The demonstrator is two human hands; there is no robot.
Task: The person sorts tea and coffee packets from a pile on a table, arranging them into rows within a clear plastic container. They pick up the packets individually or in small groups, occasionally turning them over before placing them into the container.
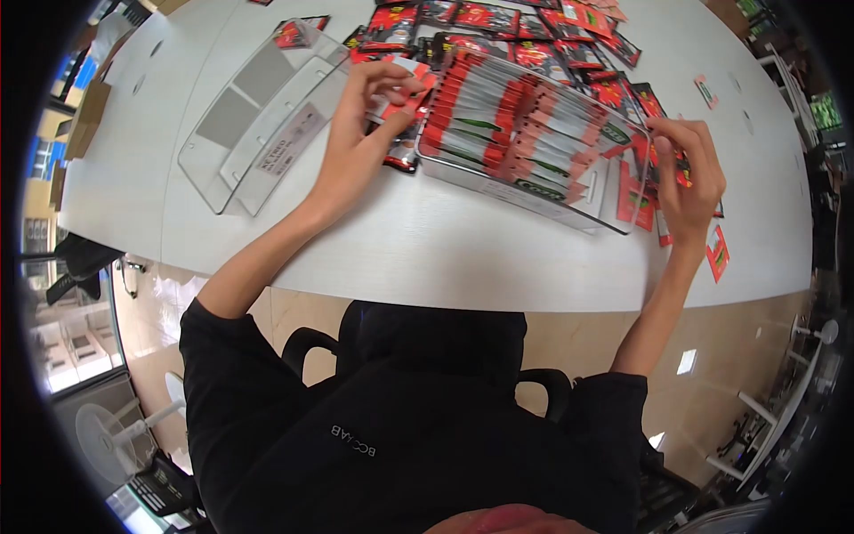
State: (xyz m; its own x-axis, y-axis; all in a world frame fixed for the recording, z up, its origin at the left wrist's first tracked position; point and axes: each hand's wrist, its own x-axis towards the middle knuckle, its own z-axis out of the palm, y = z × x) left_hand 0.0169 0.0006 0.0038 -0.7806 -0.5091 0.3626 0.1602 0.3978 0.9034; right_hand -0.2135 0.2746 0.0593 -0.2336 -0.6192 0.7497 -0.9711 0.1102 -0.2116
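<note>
A clear plastic box (534, 191) stands in front of me, tilted slightly across the view. Two rows of red and silver-white sachets (480, 111) stand on edge in it, with more bare room toward its right end. At the box's left end, my left hand (374, 102) curls its fingers and thumb around a red and white sachet (425, 82), partly covered by the fingers. My right hand (689, 169) is at the far right corner, its bent index finger and thumb closed at the box rim. Loose red sachets (636, 200) lie by that right end.
Many black and red packets (485, 18) are spread behind the box. An upturned clear plastic container (258, 116) with a white label lies to the left. Single sachets (717, 254) lie on the white table (400, 258) at right. A black chair (311, 343) is beneath me.
</note>
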